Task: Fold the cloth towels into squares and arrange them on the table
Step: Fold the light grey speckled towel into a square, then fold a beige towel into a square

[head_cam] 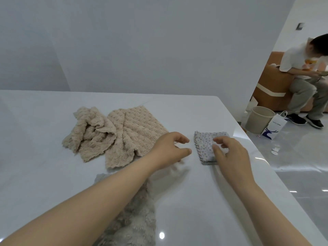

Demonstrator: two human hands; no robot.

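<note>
A small grey-lilac towel (205,144), folded into a square, lies near the right edge of the white table (53,157). My right hand (230,153) hovers over its right half with loosely bent fingers, holding nothing. My left hand (170,148) hangs just left of the folded towel, fingers relaxed and empty. Two beige towels lie behind: one crumpled (90,132), one spread out unfolded (131,134). A grey fluffy towel (134,215) lies unfolded under my left forearm near the front edge.
The table's right edge runs close past the folded towel. On the floor beyond stand a beige bin (259,119) and a white paper bag (275,126). A person (305,75) sits on an orange seat at the far right. A grey wall stands behind the table.
</note>
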